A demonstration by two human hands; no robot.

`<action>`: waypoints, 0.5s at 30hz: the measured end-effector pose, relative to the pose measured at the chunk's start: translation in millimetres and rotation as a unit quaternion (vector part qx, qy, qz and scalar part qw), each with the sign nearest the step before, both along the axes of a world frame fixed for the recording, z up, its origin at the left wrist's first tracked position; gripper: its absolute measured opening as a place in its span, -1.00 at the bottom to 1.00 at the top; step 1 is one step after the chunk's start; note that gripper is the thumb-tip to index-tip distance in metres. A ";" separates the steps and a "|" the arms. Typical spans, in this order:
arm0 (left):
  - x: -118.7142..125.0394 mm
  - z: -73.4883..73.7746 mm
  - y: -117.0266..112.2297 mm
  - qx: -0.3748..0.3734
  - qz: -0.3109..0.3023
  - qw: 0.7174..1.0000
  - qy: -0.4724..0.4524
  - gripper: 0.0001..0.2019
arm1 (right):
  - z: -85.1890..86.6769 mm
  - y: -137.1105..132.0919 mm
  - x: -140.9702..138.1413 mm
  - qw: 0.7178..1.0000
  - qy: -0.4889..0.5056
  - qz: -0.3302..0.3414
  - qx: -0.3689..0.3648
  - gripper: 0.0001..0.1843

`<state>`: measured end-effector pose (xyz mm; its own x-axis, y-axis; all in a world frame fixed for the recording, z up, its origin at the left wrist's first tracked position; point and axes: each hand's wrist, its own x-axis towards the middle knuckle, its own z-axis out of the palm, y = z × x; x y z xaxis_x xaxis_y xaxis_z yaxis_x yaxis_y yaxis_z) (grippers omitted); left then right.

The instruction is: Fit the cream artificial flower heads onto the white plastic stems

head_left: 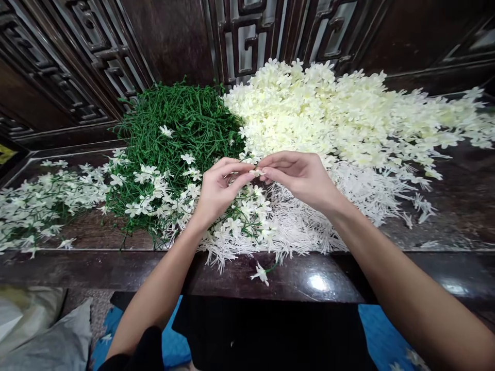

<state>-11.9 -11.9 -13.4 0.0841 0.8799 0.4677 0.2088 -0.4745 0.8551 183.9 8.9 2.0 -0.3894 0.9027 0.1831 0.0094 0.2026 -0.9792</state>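
Observation:
My left hand (pixel 224 184) and my right hand (pixel 298 178) meet above the middle of the heaps, fingertips pinched together on a small pale flower piece (pixel 257 172). The fingers cover most of it. Behind my left hand rises a heap of green plastic stems (pixel 181 123). Loose cream-white artificial petals (pixel 309 108) are piled behind my right hand. Below the hands lie thin white stamen pieces (pixel 305 219) in a spread. White flowers on green stems (pixel 247 214) rest partly over them.
A dark wooden bench (pixel 116 268) carries the heaps, backed by a carved wooden panel (pixel 174 41). More stemmed flowers (pixel 50 201) spread along the left. One flower (pixel 260 273) lies on the front edge. Grey sacks (pixel 58 330) stand at lower left.

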 end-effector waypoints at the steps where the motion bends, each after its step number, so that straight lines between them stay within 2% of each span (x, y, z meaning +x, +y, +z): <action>1: 0.6 0.1 -0.4 -0.002 -0.005 1.000 -0.003 -0.88 | -0.2 -0.7 -1.2 1.000 0.004 0.008 -0.005 -0.82; 5: 2.6 1.9 -1.4 -0.004 -0.012 1.000 -0.001 -0.92 | -0.1 -0.3 -2.6 1.000 -0.006 0.010 -0.004 -0.78; 8: 2.6 4.8 -1.2 -0.022 0.021 0.999 -0.011 -0.95 | -1.8 5.8 4.4 0.994 -0.094 -0.036 0.045 -0.81; 10: 1.8 6.3 -0.6 -0.043 0.057 0.996 -0.053 -0.90 | -5.3 10.9 11.0 0.968 -0.213 -0.071 0.115 -0.81; 12: 0.8 6.8 0.2 -0.058 0.082 0.991 -0.090 -0.85 | -10.3 14.6 16.1 0.930 -0.328 -0.051 0.160 -0.71; 15: 0.2 5.7 0.6 -0.075 0.095 0.988 -0.100 -0.80 | -17.5 15.9 18.1 0.884 -0.425 -0.007 0.197 -0.56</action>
